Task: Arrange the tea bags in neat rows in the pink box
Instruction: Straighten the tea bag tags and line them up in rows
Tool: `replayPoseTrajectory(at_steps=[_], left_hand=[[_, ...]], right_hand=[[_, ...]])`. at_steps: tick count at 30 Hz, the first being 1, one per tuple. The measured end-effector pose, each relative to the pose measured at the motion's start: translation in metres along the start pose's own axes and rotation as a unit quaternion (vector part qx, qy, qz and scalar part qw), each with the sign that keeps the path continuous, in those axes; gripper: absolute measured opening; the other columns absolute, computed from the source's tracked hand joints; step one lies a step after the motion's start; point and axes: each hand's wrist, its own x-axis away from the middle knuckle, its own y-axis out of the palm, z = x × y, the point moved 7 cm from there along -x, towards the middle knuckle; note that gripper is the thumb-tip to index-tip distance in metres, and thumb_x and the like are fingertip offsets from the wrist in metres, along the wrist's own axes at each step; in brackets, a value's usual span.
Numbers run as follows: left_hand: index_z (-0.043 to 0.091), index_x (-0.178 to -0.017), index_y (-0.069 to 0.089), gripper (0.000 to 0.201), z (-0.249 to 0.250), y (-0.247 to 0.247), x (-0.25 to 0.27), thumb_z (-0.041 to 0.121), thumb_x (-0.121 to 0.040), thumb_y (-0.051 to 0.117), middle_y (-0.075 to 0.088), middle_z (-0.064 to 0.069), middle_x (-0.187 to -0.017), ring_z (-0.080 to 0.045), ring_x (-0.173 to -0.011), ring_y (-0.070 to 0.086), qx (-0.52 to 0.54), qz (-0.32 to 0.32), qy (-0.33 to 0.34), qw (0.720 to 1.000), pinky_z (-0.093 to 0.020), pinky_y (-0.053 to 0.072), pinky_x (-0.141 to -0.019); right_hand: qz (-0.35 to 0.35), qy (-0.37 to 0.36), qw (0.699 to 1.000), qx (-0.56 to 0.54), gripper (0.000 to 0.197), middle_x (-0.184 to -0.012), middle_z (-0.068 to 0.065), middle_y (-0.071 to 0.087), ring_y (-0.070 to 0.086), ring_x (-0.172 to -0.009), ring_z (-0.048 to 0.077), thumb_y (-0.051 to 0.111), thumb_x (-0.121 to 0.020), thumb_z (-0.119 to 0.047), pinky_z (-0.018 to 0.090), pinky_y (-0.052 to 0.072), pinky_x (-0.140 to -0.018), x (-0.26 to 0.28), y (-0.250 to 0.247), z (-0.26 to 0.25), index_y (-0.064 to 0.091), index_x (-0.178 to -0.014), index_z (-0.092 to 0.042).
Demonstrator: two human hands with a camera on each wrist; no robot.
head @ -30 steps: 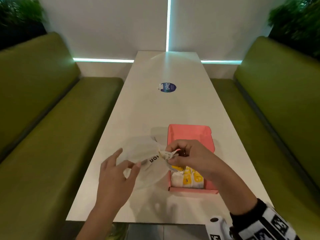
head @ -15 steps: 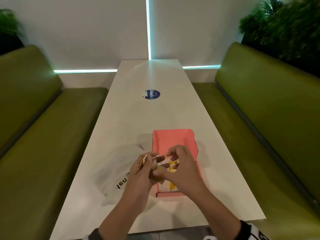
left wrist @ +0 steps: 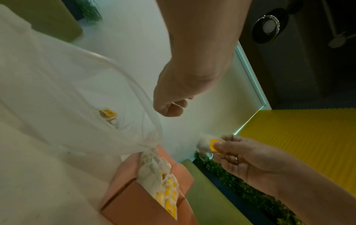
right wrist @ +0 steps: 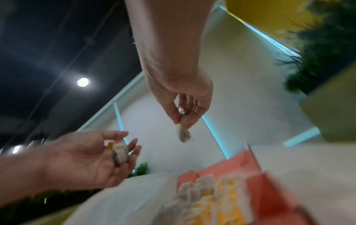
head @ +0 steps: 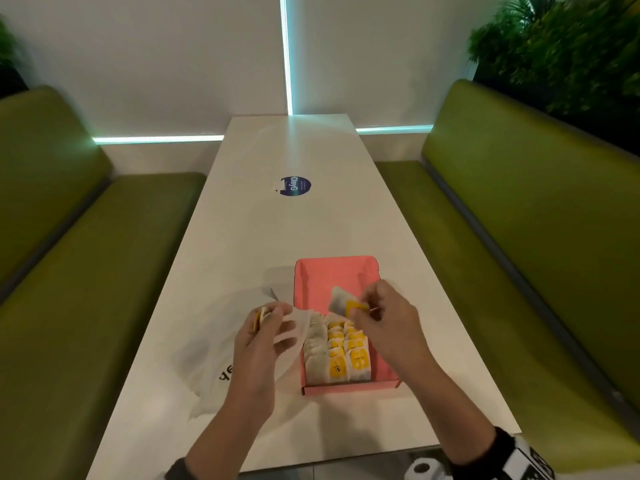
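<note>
On the left part of the white bench [head: 242,237] lies a thin, half-transparent plastic bag [head: 221,344], soft and wrinkled, with dark letters printed on it. The left hand [head: 263,337] is above the bag, just beside the left wall of the box, and its fingers [head: 277,308] are curled around a tea bag with a yellow tag [head: 259,317].

To the right stands the pink box [head: 332,275], a shallow cardboard tray whose long axis runs from near to far. In its near half, tea bags [head: 341,355] of white, gauzy paper with yellow tags stand in two rows; the far half shows only its pink floor.

The right hand [head: 384,320] hangs over the middle of the box, and its fingers [head: 360,315] pinch another small, flat tea bag [head: 344,301] by its yellow tag. The free place is directly below and slightly far from this bag, at the far end of the rows. I judge the right hand is the nearer one and only needs to go down.
</note>
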Motion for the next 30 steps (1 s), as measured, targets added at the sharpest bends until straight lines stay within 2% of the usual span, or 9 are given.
replayPoseTrajectory(at_steps=[2,6,10,15,17,20,23,25,30], left_hand=[[0.01,-0.084,0.061,0.035,0.002,-0.005,0.0,0.041,-0.091,0.045,0.059,0.0,-0.081,-0.017,-0.073,0.052,-0.036,0.012,-0.007,0.999,-0.03,0.041,-0.066],[0.005,-0.076,0.056,0.061,0.002,-0.001,0.001,0.06,-0.083,0.031,0.046,-0.007,-0.062,-0.015,-0.053,0.04,-0.024,-0.003,-0.045,0.999,-0.029,0.034,-0.056],[0.003,-0.073,0.056,0.033,-0.006,0.004,0.0,0.021,-0.097,0.041,0.047,-0.01,-0.064,-0.02,-0.059,0.042,-0.023,-0.014,-0.052,0.998,-0.032,0.039,-0.059],[0.007,-0.095,0.064,0.024,-0.012,0.009,-0.002,-0.011,-0.088,0.049,0.064,-0.008,-0.079,-0.021,-0.072,0.059,-0.067,-0.041,-0.038,0.996,-0.03,0.052,-0.068],[0.014,-0.105,0.06,0.037,-0.013,0.01,-0.003,-0.016,-0.086,0.048,0.066,-0.005,-0.087,-0.019,-0.073,0.062,-0.09,-0.05,-0.031,0.994,-0.025,0.053,-0.063],[0.012,-0.099,0.062,0.033,-0.012,0.014,0.0,-0.015,-0.086,0.048,0.065,0.0,-0.08,-0.009,-0.061,0.058,-0.123,-0.076,-0.028,0.989,-0.016,0.044,-0.049],[0.005,-0.089,0.067,0.02,-0.013,0.02,0.004,-0.007,-0.089,0.051,0.052,0.01,-0.052,-0.006,-0.049,0.042,-0.136,-0.108,-0.031,0.984,-0.011,0.036,-0.045],[0.006,-0.091,0.069,0.015,-0.012,0.023,0.007,0.0,-0.089,0.056,0.051,0.014,-0.045,0.001,-0.045,0.042,-0.156,-0.129,-0.025,0.979,-0.006,0.035,-0.046],[0.036,-0.094,0.07,0.018,-0.021,0.032,0.008,0.026,-0.079,0.074,0.066,0.019,-0.102,0.007,-0.094,0.059,-0.278,-0.183,-0.009,0.943,-0.016,0.049,-0.083]], right_hand=[[-0.052,-0.078,0.985,0.141,0.02,-0.069,-0.014,0.055,0.049,-0.058,0.002,0.063,-0.085,-0.012,0.017,0.043,-0.062,0.002,-0.001,-0.013,0.053,-0.077,-0.027],[-0.374,-0.121,0.897,0.201,0.016,-0.078,-0.02,0.054,0.049,-0.069,-0.002,0.067,-0.082,-0.009,0.01,0.04,-0.067,0.021,0.028,-0.014,0.071,-0.096,-0.016],[-0.127,-0.058,0.956,0.256,0.027,-0.072,-0.012,0.055,0.054,-0.069,0.005,0.063,-0.082,-0.005,0.019,0.048,-0.07,-0.01,0.0,-0.008,0.065,-0.104,-0.019],[-0.38,-0.029,0.912,0.152,0.02,-0.068,-0.011,0.06,0.055,-0.06,-0.001,0.074,-0.072,-0.003,0.02,0.049,-0.066,0.014,0.023,-0.005,0.065,-0.081,-0.018],[-0.271,-0.044,0.935,0.225,0.019,-0.071,-0.014,0.055,0.052,-0.065,-0.001,0.071,-0.075,-0.006,0.021,0.043,-0.067,-0.004,0.013,-0.001,0.062,-0.076,-0.023],[-0.139,-0.065,0.938,0.31,0.016,-0.085,-0.01,0.048,0.049,-0.082,0.008,0.07,-0.076,-0.013,0.023,0.038,-0.074,-0.013,0.0,-0.007,0.06,-0.074,-0.025],[-0.339,-0.059,0.909,0.234,0.01,-0.075,-0.013,0.055,0.051,-0.069,0.002,0.074,-0.075,-0.01,0.02,0.044,-0.069,0.005,0.02,-0.001,0.07,-0.083,-0.013],[-0.345,-0.064,0.909,0.224,0.009,-0.069,-0.015,0.056,0.05,-0.065,0.002,0.073,-0.075,-0.009,0.018,0.043,-0.066,0.005,0.02,0.0,0.071,-0.084,-0.011],[-0.197,-0.047,0.967,0.152,0.018,-0.07,-0.008,0.062,0.058,-0.068,0.006,0.073,-0.077,-0.015,0.021,0.048,-0.068,-0.007,0.005,0.0,0.062,-0.079,-0.029]])
